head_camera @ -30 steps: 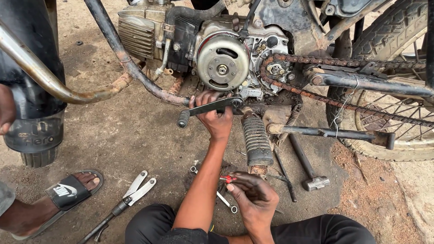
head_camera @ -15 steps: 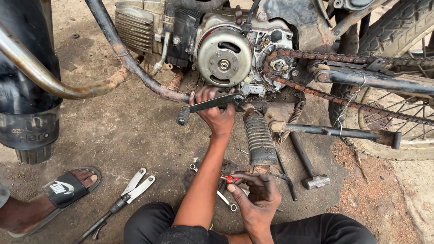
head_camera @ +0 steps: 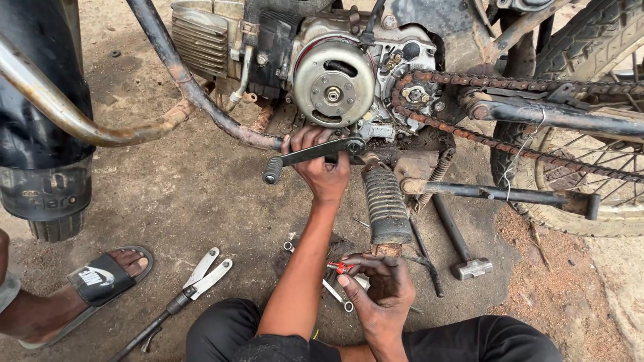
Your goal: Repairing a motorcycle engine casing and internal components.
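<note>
Two hands work low beside a motorcycle standing on bare, oil-darkened dirt point(head_camera: 168, 194), outdoors, with reddish grit near the rear wheel point(head_camera: 590, 141). The left hand point(head_camera: 325, 171) is closed around the gear lever point(head_camera: 312, 155), just under the round engine cover point(head_camera: 333, 84). The right hand point(head_camera: 384, 291) is curled, its fingertips pinching a small red-handled tool point(head_camera: 341, 267) close above the ground, just below the footpeg point(head_camera: 386, 204).

Counted, one chain point(head_camera: 510, 84) runs from the engine back to the wheel. One side stand point(head_camera: 510, 196) lies stretched out level, its spring beside the footpeg. One hammer point(head_camera: 459, 245) lies on the dirt under it, its head toward the person. One pair of pliers point(head_camera: 204, 275) with pale handles lies open at lower left, touching a dark rod point(head_camera: 151, 328). At least two spanners point(head_camera: 335, 295) lie between the forearm and the right hand, partly hidden. One exhaust pipe point(head_camera: 201, 100) curves past the engine's fins. One foot in a black sandal point(head_camera: 100, 276), another person's, rests at far left, below a black mudguard point(head_camera: 43, 141).
</note>
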